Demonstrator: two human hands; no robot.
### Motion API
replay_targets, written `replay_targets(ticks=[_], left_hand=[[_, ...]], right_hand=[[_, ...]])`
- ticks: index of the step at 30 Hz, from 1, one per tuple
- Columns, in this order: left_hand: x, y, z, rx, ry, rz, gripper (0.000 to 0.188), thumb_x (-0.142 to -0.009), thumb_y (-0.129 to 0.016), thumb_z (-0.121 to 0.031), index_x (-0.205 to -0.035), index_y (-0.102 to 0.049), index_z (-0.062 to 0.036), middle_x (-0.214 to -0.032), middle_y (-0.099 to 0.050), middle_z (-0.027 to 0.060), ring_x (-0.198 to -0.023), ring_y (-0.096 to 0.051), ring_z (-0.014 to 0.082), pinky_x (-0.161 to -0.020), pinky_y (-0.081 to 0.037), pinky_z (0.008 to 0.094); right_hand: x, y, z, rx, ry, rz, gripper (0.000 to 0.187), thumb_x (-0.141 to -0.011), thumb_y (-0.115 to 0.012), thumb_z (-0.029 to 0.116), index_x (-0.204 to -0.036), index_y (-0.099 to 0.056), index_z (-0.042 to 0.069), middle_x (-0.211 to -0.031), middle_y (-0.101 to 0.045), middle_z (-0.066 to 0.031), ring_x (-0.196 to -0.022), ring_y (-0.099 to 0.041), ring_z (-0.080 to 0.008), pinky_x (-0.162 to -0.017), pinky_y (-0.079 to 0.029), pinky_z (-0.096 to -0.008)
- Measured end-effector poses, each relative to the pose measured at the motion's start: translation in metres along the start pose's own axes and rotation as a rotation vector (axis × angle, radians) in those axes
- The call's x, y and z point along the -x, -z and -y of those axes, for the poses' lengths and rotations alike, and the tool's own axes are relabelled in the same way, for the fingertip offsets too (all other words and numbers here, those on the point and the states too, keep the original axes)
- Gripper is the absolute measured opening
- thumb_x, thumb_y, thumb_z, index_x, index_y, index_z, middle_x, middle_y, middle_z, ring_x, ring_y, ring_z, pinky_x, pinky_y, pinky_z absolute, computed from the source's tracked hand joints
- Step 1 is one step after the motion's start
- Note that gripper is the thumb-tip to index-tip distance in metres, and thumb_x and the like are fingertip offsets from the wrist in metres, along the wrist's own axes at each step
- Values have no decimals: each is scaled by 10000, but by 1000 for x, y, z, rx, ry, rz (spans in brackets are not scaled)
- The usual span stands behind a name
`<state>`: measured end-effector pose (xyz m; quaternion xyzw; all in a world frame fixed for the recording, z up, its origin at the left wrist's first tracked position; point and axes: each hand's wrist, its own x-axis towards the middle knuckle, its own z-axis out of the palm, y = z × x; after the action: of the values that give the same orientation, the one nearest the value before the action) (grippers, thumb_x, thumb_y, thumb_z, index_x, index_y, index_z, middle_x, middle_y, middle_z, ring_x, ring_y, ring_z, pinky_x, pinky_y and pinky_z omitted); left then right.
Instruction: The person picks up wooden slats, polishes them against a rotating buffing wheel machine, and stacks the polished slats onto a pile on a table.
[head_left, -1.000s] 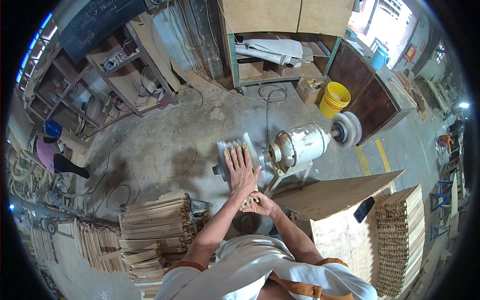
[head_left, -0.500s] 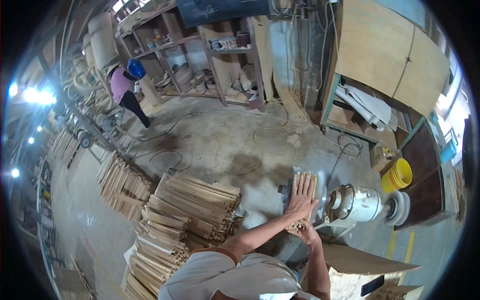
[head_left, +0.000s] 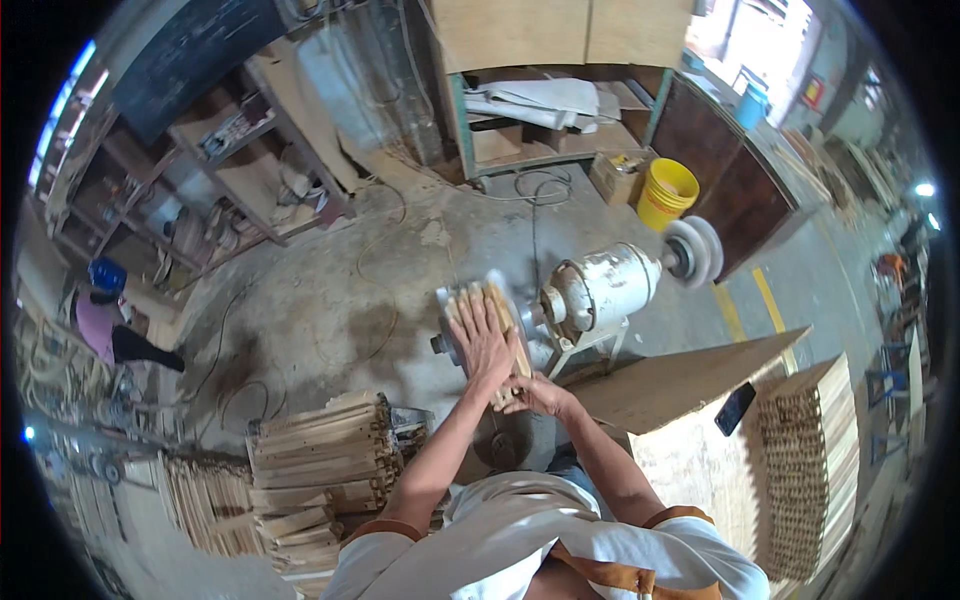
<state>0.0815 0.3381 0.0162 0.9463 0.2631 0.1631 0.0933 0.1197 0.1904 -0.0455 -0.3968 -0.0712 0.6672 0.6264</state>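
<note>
Left hand is lying flat on a bundle of pale wooden strips, fingers extended and slightly apart, pointing away from the body. Right hand is curling round the bundle's near end; can't tell how its fingers are closing underneath. Bundle is sitting over a grey wheel on the left end of the motor. Contact patch is hiding under wood and palm, so can't confirm touch. Wheel is blurring, probably spinning.

Handling, my read: strips are looking stiff, fairly light, dry, not fragile. They're likely slipping against each other if squeezed unevenly. Best hold: near end clamped across all strips, flat palm on top, fingertips clear of the wheel rim.

Surface at right is carrying a dark phone and a neat strip stack; a board is standing along its far side. Looser wood pile is sitting at left. A pale second wheel is hanging off the motor's right end.

Farther out: yellow bucket and carton are standing near the cabinet; cables are running over the concrete floor. Co-worker in a pink top is standing far left, near open shelves.
</note>
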Motion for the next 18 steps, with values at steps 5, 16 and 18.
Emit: replay_targets(ticks=[5, 16, 18], left_hand=[[61, 2, -22, 52, 33, 185, 827, -891, -556, -356, -1505, -191, 63, -1572, -96, 301, -1454, -11, 492, -1142, 40, 627], [13, 14, -20, -56, -71, 17, 788, -892, -536, -323, -1538, -180, -48, -1601, -137, 192, -1481, -82, 378, -1192, 6, 536], [44, 16, -37, -104, -95, -30, 778, -902, -515, -351, -1533, -189, -33, -1604, -121, 198, -1483, -87, 378, -1182, -30, 565]], right_hand=[[34, -3, -46, 58, 103, -117, 395, -923, -620, 209, -1225, -551, -37, -1089, -625, -137, -929, -668, -239, -728, -591, -348], [5, 5, -28, 110, 89, -56, 330, -874, -720, 260, -1108, -611, 54, -899, -614, -31, -714, -563, -123, -626, -545, -280], [33, -1, -49, 28, 121, -52, 249, -858, -693, 273, -996, -646, 71, -824, -575, 17, -704, -566, -88, -608, -561, -283]])
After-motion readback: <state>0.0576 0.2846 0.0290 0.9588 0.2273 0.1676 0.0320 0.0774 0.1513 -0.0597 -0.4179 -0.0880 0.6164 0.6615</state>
